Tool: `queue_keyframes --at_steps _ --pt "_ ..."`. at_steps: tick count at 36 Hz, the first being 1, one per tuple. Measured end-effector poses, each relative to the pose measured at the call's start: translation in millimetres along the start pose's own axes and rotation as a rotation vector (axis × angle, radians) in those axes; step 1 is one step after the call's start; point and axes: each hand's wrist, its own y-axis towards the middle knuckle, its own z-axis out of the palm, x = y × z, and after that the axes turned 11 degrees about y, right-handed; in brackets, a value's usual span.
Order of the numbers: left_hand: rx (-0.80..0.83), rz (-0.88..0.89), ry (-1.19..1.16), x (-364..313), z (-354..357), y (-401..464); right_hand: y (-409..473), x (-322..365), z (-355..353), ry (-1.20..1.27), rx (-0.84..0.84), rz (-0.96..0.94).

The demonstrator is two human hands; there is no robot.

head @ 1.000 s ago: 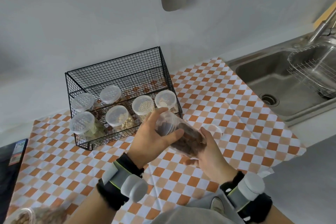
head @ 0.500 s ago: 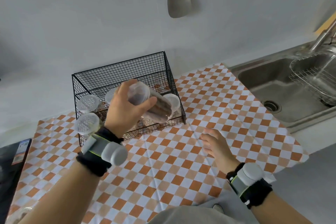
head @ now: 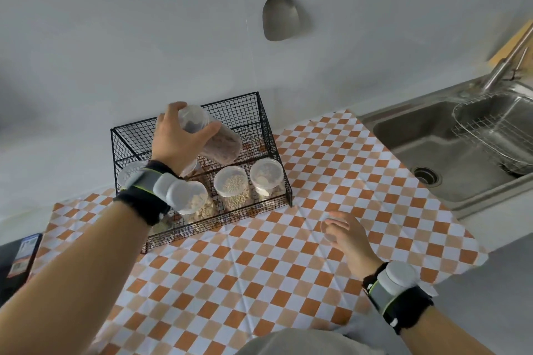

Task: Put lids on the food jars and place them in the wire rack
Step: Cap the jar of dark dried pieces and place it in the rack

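The jar of brown food (head: 212, 135) tilts, lidded end toward eleven o'clock, base toward five, gripped by the left hand (head: 178, 138) above the wire rack (head: 261, 124). The right hand (head: 350, 235), well apart at four o'clock, pinches a clear lid (head: 327, 228). Capped jars (head: 233, 187) fill the front row.

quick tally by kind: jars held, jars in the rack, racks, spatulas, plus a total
jar in left hand: 1
jars showing in wire rack: 5, arm may hide more
wire rack: 1
spatula: 1
total: 8
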Motion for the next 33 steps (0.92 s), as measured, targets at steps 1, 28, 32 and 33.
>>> queue_keyframes --at_steps 1,28,32,33 --pt "0.007 0.0 0.012 -0.8 1.6 4.4 1.4 0.9 -0.6 -0.011 0.002 -0.009" --pt "0.325 -0.027 0.301 2.5 77.2 59.9 24.6 -8.8 -15.8 0.042 -0.054 -0.021" --pt "0.342 -0.043 0.318 7.9 88.4 57.0 27.9 -8.5 -16.8 0.027 -0.048 -0.036" --pt "0.338 -0.044 0.321 8.9 90.7 55.9 28.6 -8.4 -17.1 0.028 -0.045 -0.035"
